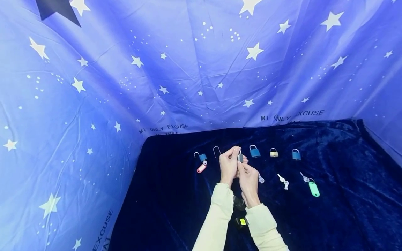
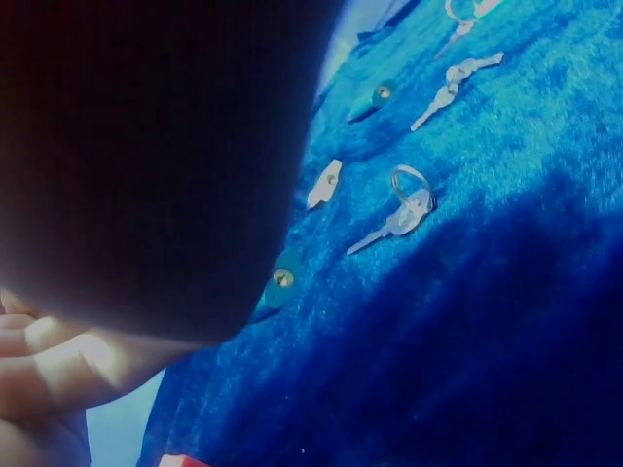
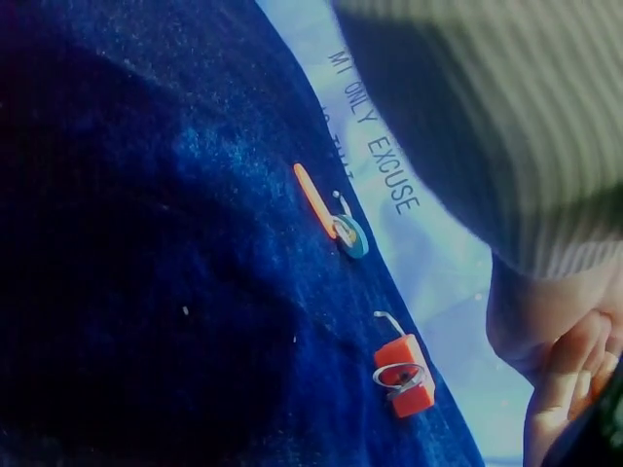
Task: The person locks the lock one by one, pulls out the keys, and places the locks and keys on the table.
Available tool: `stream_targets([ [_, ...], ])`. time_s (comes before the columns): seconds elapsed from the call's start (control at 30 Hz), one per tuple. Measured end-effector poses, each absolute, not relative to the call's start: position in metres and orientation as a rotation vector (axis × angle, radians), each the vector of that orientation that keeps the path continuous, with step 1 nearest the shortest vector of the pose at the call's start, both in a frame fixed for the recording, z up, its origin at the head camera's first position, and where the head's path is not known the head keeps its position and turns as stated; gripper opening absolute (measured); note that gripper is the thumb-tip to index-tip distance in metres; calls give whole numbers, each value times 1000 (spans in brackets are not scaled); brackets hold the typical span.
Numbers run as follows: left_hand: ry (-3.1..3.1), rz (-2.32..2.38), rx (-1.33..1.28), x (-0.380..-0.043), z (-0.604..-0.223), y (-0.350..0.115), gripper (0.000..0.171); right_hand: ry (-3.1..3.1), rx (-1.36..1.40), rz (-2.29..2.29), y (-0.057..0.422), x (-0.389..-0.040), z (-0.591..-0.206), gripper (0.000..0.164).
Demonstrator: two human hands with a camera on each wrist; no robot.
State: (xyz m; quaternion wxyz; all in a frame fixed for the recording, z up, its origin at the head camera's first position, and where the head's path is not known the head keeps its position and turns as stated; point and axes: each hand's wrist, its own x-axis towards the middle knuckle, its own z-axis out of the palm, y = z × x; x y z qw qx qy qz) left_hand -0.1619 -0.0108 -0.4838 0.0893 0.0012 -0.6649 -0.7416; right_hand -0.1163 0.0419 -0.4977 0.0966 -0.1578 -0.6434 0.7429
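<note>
In the head view my left hand [image 1: 228,166] holds a small dark grey padlock [image 1: 240,157] upright, its shackle pointing up. My right hand [image 1: 249,179] is close below, thumb and fingers pinched at the padlock's lower end; I cannot tell what small thing is between them. To the left lies an open blue padlock [image 1: 202,157] with a key in it and a red tag [image 1: 201,168]. A long shackle [image 1: 216,151] shows beside my left hand; its red padlock body [image 3: 417,375], with a key and ring, appears in the right wrist view.
Right of my hands stand a large blue padlock [image 1: 255,152], a brass padlock [image 1: 274,153] and another blue padlock [image 1: 296,154]. Nearer lie loose keys [image 1: 284,181], a key on a ring [image 2: 414,209] and a green key tag [image 1: 313,189]. Dark blue velvet cloth [image 1: 339,209] covers the table; starry fabric [image 1: 201,69] hangs behind.
</note>
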Motion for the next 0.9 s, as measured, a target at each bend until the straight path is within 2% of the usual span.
stream_targets([
  [0.13, -1942, -2233, 34, -156, -478, -14, 18, -1919, -465, 2209, 40, -116, -499, 28],
  [0.4, -1907, -2243, 33, -170, -499, -15, 19, -1924, -465, 2204, 36, -122, -498, 27],
  [0.67, -1824, -2269, 58, -166, -490, -24, 19, -1977, -315, 2356, 39, -123, -492, 26],
  [0.9, -1935, -2226, -57, -169, -469, -25, 20, -1823, -152, 2621, 56, -126, -492, 21],
])
